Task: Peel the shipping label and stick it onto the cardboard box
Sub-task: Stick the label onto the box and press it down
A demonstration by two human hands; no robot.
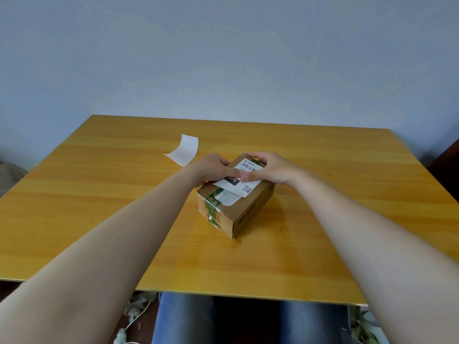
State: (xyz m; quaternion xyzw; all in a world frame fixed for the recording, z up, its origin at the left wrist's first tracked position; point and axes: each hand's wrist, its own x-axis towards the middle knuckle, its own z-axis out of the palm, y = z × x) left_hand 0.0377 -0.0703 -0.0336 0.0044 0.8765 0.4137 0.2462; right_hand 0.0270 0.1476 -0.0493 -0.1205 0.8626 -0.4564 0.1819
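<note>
— Knees first, at the bottom of the frame under the table (99,244) edge, then my two forearms running up toward the middle. What do you want to know?

— Where's the label, and what are your hands doing?

— The label (238,186) lies on top of the box (246,207), just right of frame centre. Its near edge hangs past an older white sticker (229,198) and the green tape (211,207) on the near end. My left hand (213,167) presses flat on the label's left side; my right hand (268,170) presses on the right, fingers curled over the far edge of the box. The hands are close together, thumbs nearly meeting, both bearing down, gripping nothing.

— So it's stuck?

— Mostly, I'd judge. The near corner by the square code looks unpressed, maybe lifted.

— What could spoil it?

— If I smooth toward the middle I could trap a crease or bubble across the barcode. If I leave that near edge loose over the bumpy tape, it may curl up and peel. Pushing hard one-sided could slide the box.

— And farther back?

— The peeled backing sheet (185,151) curls on the table, upper left of the box, clear of my hands.
</note>
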